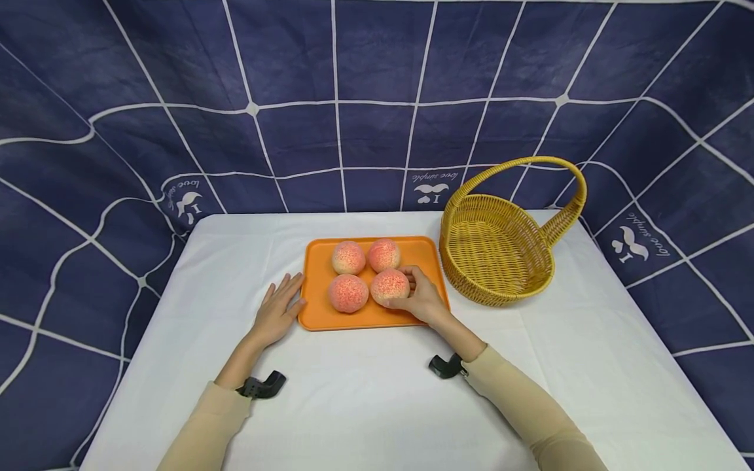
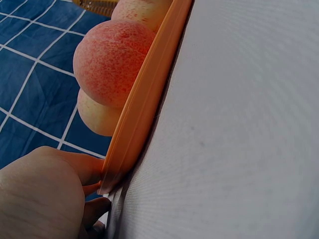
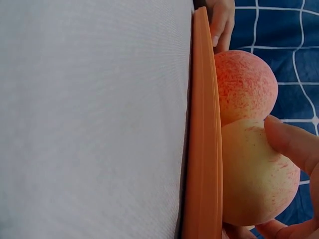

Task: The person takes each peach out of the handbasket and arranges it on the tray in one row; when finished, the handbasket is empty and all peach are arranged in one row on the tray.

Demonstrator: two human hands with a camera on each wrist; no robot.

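Observation:
Several pink-and-cream peaches sit in two rows on an orange tray (image 1: 318, 318). My right hand (image 1: 425, 302) grips the front right peach (image 1: 390, 288), thumb on its near side and fingers round its right side. In the right wrist view this peach (image 3: 254, 174) shows its pale side, with the thumb (image 3: 291, 142) against it. The front left peach (image 1: 348, 293) is right beside it. Behind them are a back left peach (image 1: 348, 257) and a back right peach (image 1: 384, 254). My left hand (image 1: 277, 313) rests at the tray's left edge, fingers extended and thumb at the rim.
A yellow woven basket (image 1: 495, 245) with a tall arched handle stands just right of the tray, nothing inside it. White cloth covers the table (image 1: 353, 392). A dark blue cloth (image 1: 377, 134) with white grid lines hangs behind and at the sides.

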